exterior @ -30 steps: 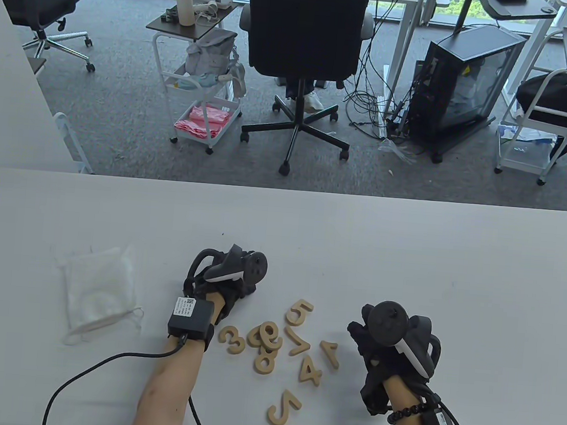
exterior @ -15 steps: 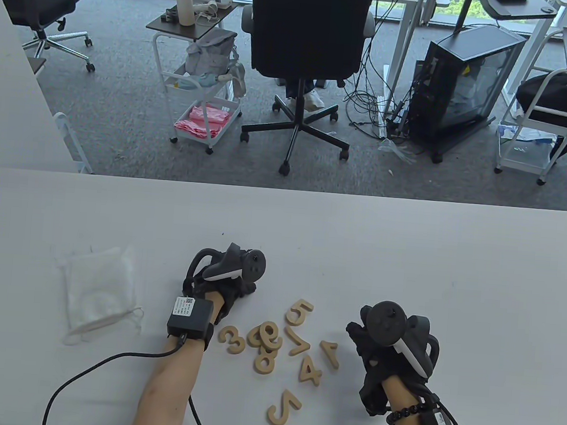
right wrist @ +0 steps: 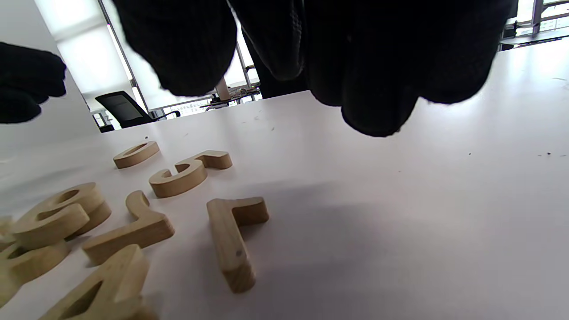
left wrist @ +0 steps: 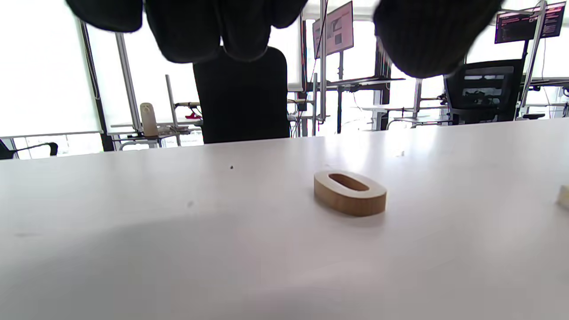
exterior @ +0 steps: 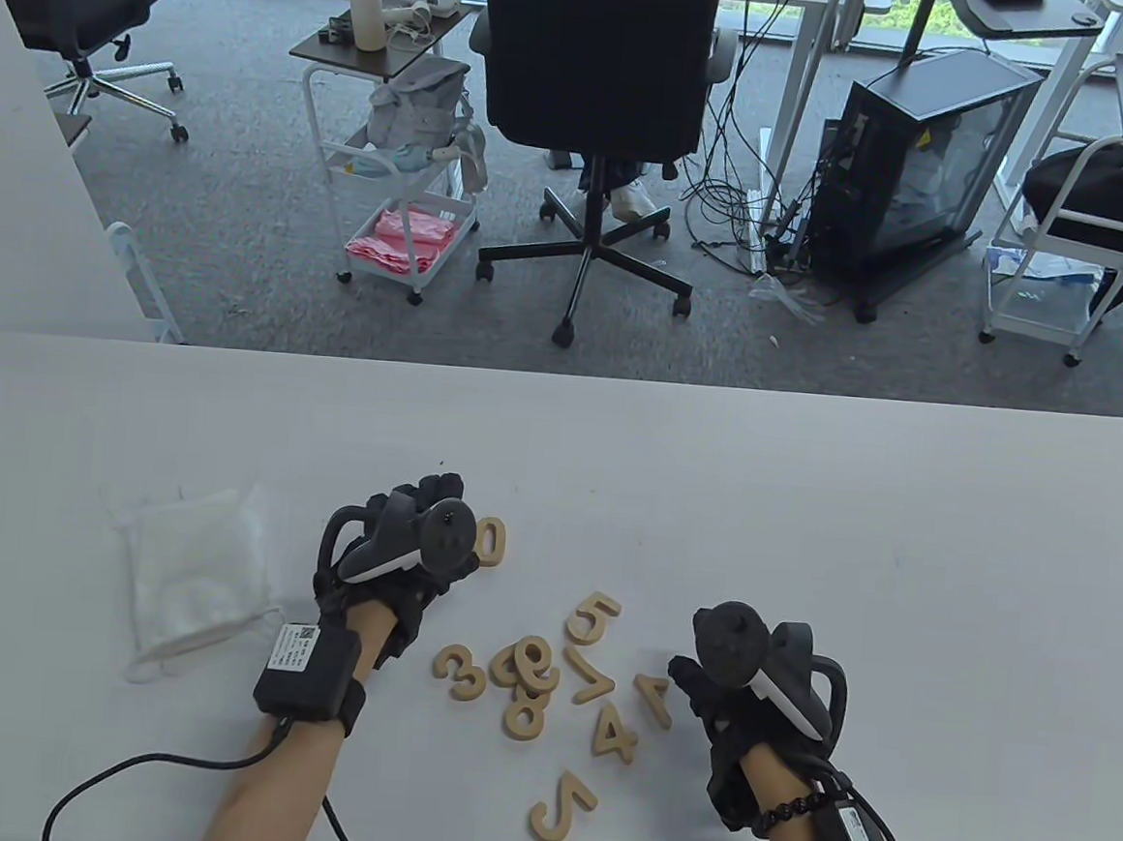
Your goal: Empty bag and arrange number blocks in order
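— Since a second ago my left hand (exterior: pixel 406 549) has drawn back toward the table's near-left, uncovering the 0 block (exterior: pixel 491 542) it had been over; my right hand (exterior: pixel 744 697) has edged left toward the 1 block (exterior: pixel 653 700). How does the table view read?

— Bag (exterior: pixel 192 578) emptied, flat near the left edge. The 0 lies alone, farther from the near edge than the pile. Still jumbled near the middle of the near edge: 3 (exterior: pixel 460 673), 5 (exterior: pixel 592 619), 7 (exterior: pixel 590 675), 4 (exterior: pixel 616 734), another curved piece (exterior: pixel 562 807), and a stacked few (exterior: pixel 526 685) I can't read surely.

— Left wrist view?

— Fingers (left wrist: pixel 231 26) hang loose above the surface, holding nothing; the 0 (left wrist: pixel 350 192) lies flat, apart from them.

— Right wrist?

— Fingers (right wrist: pixel 373 66) relaxed, off the table, nothing pinched; the 1 (right wrist: pixel 233 235) lies just below.

— Progress?

— My judgement: emptying done, ordering barely begun. Only the 0 looks placed; the 1 seems next.
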The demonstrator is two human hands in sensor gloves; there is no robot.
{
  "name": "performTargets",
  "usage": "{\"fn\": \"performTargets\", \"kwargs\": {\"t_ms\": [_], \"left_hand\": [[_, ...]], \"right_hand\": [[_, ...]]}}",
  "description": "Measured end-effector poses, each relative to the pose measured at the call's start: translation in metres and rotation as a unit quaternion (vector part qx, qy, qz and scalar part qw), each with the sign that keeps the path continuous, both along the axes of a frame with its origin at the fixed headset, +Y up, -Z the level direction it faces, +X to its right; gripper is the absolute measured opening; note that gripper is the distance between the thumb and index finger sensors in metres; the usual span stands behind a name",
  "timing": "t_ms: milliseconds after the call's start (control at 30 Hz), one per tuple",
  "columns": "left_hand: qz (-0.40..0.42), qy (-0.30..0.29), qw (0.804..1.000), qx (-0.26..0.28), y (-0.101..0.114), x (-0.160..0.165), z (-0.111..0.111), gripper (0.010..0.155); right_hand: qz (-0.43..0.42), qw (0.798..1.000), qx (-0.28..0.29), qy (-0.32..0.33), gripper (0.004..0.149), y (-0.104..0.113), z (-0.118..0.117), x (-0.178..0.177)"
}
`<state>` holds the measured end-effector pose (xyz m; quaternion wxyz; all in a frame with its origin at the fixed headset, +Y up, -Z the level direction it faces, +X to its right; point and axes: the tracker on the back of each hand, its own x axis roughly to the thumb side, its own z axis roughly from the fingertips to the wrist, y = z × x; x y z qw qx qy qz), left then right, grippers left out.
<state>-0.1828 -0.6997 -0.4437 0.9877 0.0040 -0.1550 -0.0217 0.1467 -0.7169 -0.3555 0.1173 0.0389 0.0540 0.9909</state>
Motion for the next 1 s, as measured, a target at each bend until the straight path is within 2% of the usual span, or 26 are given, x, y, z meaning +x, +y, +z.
{"fn": "performTargets", "kwargs": {"t_ms": [67,133,200,267,400,500,533,633,1000], "left_hand": [[0.001,0.008,0.999,0.036,0.016,-0.013,0.024,0.094],[0.003,0.017,0.999,0.049,0.026,-0.026,0.045,0.096],[0.007,0.024,0.998,0.051,0.029,-0.039,0.066,0.095],[0.002,0.031,0.998,0.046,0.024,-0.049,0.077,0.095],[-0.014,0.05,0.998,0.032,0.005,-0.064,0.085,0.096],[0.005,0.058,0.997,0.044,-0.011,-0.071,0.086,0.095],[-0.006,0.052,0.998,0.025,-0.012,-0.073,0.086,0.095],[0.001,0.055,0.997,0.053,-0.008,-0.076,0.09,0.095],[0.034,0.055,0.995,0.075,0.002,-0.082,0.1,0.095]], "right_hand": [[0.025,0.999,-0.009,0.018,0.067,-0.006,-0.001,-0.009],[0.047,0.998,-0.013,0.028,0.067,-0.012,-0.002,-0.016],[0.071,0.996,-0.03,0.041,0.069,-0.02,-0.004,-0.023],[0.084,0.995,-0.041,0.044,0.07,-0.027,-0.006,-0.027],[0.104,0.992,-0.051,0.051,0.07,-0.035,-0.008,-0.035],[0.115,0.99,-0.055,0.054,0.07,-0.041,-0.008,-0.042],[0.123,0.989,-0.055,0.055,0.07,-0.043,-0.008,-0.043],[0.147,0.986,-0.05,0.056,0.07,-0.046,-0.01,-0.047],[0.205,0.977,-0.013,0.059,0.063,-0.049,-0.011,-0.054]]}}
